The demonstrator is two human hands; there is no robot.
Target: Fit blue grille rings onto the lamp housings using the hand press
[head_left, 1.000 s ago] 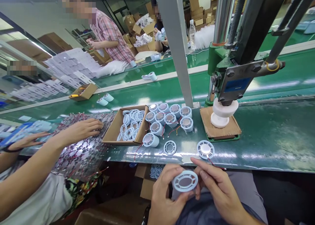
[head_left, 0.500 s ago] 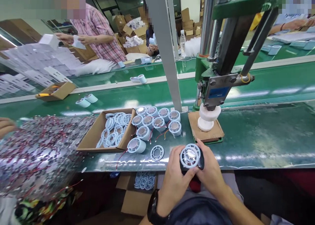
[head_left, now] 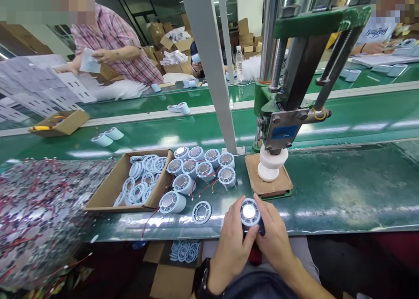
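My left hand (head_left: 233,238) and my right hand (head_left: 274,231) are closed together around a light-blue spoked ring with a silver disc at its centre (head_left: 250,212). A black piece (head_left: 261,227) shows under the ring, between my fingers; the rest of it is hidden. The thumbs press at its near side. To the left, a loose light-blue ring (head_left: 194,213) lies flat on the green bench (head_left: 330,194). Beyond it stand several light-blue cylinders (head_left: 183,183) with silver discs on top, some trailing red wires.
Ahead of my hands stands a press (head_left: 284,132) with a white head (head_left: 273,160) over a cardboard pad (head_left: 253,168). An open box (head_left: 108,196) holds blue rings, left of the cylinders. Wired parts (head_left: 49,203) heap at far left. Co-workers (head_left: 114,37) stand across the belt.
The ring in my hands, earlier offset from the silver disc, now sits lined up around it. My fingers have closed in nearer its far side. The view has shifted slightly.
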